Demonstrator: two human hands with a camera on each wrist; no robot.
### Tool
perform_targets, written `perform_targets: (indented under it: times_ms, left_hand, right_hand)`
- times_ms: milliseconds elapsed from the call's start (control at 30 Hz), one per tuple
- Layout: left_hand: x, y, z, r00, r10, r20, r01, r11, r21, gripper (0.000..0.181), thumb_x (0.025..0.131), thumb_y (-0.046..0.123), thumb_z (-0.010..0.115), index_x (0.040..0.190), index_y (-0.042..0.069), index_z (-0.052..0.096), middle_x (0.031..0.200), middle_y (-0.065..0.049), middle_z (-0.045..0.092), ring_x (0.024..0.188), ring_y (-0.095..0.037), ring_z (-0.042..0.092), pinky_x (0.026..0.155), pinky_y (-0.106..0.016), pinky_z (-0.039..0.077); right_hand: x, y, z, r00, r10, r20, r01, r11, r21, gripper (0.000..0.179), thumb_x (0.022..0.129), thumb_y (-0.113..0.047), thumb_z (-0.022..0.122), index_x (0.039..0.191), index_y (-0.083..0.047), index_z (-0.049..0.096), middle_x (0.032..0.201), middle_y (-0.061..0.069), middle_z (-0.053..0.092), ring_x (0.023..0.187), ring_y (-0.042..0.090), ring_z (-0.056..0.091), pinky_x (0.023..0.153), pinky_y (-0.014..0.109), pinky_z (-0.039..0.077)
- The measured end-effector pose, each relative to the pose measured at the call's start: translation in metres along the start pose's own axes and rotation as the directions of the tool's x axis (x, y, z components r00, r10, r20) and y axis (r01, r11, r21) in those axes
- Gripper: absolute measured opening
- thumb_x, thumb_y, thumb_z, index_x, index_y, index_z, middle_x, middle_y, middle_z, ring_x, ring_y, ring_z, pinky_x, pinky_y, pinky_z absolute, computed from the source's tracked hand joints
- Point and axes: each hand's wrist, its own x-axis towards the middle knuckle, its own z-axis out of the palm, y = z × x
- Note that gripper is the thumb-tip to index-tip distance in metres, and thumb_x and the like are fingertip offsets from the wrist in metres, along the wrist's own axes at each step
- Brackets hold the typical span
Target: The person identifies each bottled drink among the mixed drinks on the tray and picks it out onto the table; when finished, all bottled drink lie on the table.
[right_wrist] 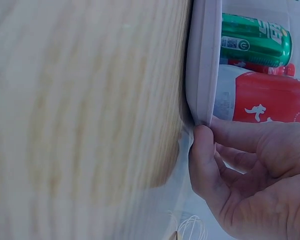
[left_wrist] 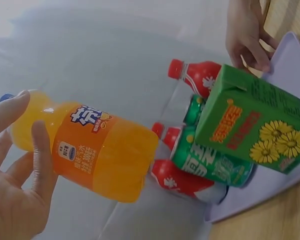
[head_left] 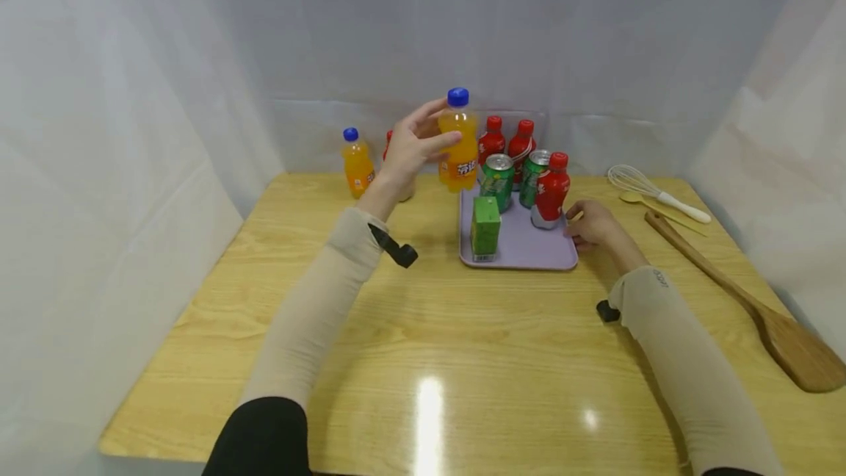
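Note:
My left hand (head_left: 416,142) grips an orange soda bottle (head_left: 460,149) with a blue cap, fingers and thumb around its upper part, in the air at the tray's back left. In the left wrist view the bottle (left_wrist: 105,150) tilts, its base toward the tray. At the right side of the lilac tray (head_left: 529,252), my right hand (head_left: 591,225) pinches the rim between thumb and finger, as the right wrist view shows at the tray edge (right_wrist: 205,65). On the tray stand a green drink carton (head_left: 485,226), two green cans (head_left: 497,184) and several red-capped bottles (head_left: 551,193).
Left of the tray stands another orange soda bottle (head_left: 358,164); a red-capped bottle beside it is mostly hidden behind my left hand. To the right lie a whisk (head_left: 654,193), a yellow spoon (head_left: 661,210) and a long wooden spatula (head_left: 747,300). White sheeting (head_left: 410,35) hangs behind the table.

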Motion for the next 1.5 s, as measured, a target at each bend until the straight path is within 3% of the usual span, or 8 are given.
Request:
perform_targets:
  times_ms: [167, 400, 667, 1000, 1133, 1500]
  left_hand:
    - [-0.008, -0.008, -0.019, 0.998, -0.011, -0.060, 0.010, 1.000, -0.014, 0.060, 0.097, 0.011, 0.077, 0.151, 0.026, 0.058, 0.154, -0.003, 0.060, 0.115, -0.020, 0.070, 0.089, -0.032, 0.065]
    - [-0.018, -0.021, -0.048, 0.995, -0.032, -0.092, 0.032, 0.999, 0.000, 0.058, 0.097, 0.005, 0.075, 0.150, 0.021, 0.058, 0.153, -0.009, 0.060, 0.113, -0.017, 0.067, 0.080, -0.025, 0.065]
    - [-0.023, -0.033, -0.085, 0.992, -0.038, -0.116, 0.044, 0.998, 0.046, 0.056, 0.096, 0.000, 0.073, 0.148, 0.014, 0.057, 0.151, -0.015, 0.059, 0.119, -0.022, 0.066, 0.078, -0.024, 0.065]
    - [-0.035, -0.047, -0.128, 0.971, -0.104, -0.214, 0.118, 0.992, 0.051, 0.061, 0.095, -0.004, 0.072, 0.151, 0.012, 0.053, 0.147, -0.010, 0.061, 0.103, -0.011, 0.068, 0.080, -0.021, 0.064]
    - [-0.040, -0.053, -0.142, 0.966, -0.115, -0.231, 0.135, 0.988, 0.071, 0.062, 0.095, -0.004, 0.073, 0.151, 0.013, 0.053, 0.146, -0.007, 0.061, 0.111, -0.012, 0.065, 0.085, -0.021, 0.064]
    - [-0.048, -0.061, -0.164, 0.945, -0.155, -0.287, 0.199, 0.971, 0.131, 0.067, 0.095, -0.004, 0.072, 0.155, 0.013, 0.047, 0.160, -0.016, 0.051, 0.138, -0.029, 0.053, 0.089, -0.018, 0.061]
  right_hand:
    - [0.001, 0.000, 0.001, 1.000, -0.012, -0.004, 0.012, 1.000, 0.002, 0.042, 0.100, -0.003, 0.064, 0.135, 0.011, 0.047, 0.100, 0.019, 0.061, 0.073, 0.013, 0.066, 0.066, 0.031, 0.065]
    - [0.002, 0.001, 0.002, 1.000, -0.009, 0.001, 0.009, 1.000, 0.004, 0.043, 0.100, -0.003, 0.064, 0.136, 0.012, 0.046, 0.103, 0.021, 0.061, 0.076, 0.015, 0.068, 0.068, 0.033, 0.066]
    - [0.003, 0.003, 0.001, 1.000, 0.006, 0.007, -0.006, 1.000, 0.010, 0.045, 0.101, -0.004, 0.065, 0.139, 0.011, 0.045, 0.105, 0.021, 0.060, 0.077, 0.016, 0.068, 0.070, 0.035, 0.067]
    - [0.003, 0.004, 0.001, 1.000, 0.009, 0.016, -0.009, 1.000, 0.007, 0.044, 0.101, -0.004, 0.064, 0.138, 0.010, 0.046, 0.104, 0.021, 0.060, 0.077, 0.017, 0.067, 0.070, 0.034, 0.067]
    - [0.003, 0.003, 0.001, 1.000, 0.018, 0.016, -0.018, 1.000, 0.016, 0.044, 0.101, -0.003, 0.064, 0.139, 0.011, 0.045, 0.105, 0.021, 0.059, 0.078, 0.018, 0.067, 0.070, 0.035, 0.067]
    - [0.000, 0.004, -0.001, 1.000, 0.008, 0.008, -0.008, 1.000, 0.008, 0.044, 0.101, -0.004, 0.064, 0.138, 0.011, 0.045, 0.104, 0.021, 0.060, 0.078, 0.017, 0.067, 0.069, 0.035, 0.067]
